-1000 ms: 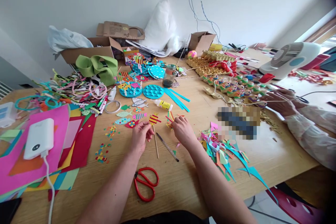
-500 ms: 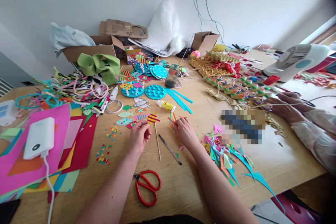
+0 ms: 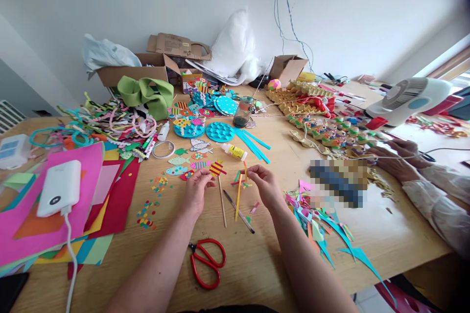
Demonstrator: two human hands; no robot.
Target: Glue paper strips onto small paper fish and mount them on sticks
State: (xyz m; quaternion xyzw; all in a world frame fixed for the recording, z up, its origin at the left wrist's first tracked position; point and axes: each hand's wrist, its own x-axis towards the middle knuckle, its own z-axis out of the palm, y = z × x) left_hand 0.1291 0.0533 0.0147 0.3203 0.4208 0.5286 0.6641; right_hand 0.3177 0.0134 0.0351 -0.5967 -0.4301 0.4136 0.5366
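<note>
Open table surrounds the scissors; beyond them, left hand pinches striped fish, right hand yellow strip; wall farthest.

Some Printed Marks, but No Word That Can Be Read

Near the middle, a small white plastic bottle with a yellow wrapped label carries dark printing, but the letters are too small for reading. At the far left, a flattened brown cardboard box shows faint dark print and a little pale yellow sticker; both are unreadable. At the near left, a white rectangular device with rounded corners has a dark round spot with a light mark in it, and I cannot tell if it is a number. At the left edge, a translucent plastic box bears blue patches without legible text.
</note>
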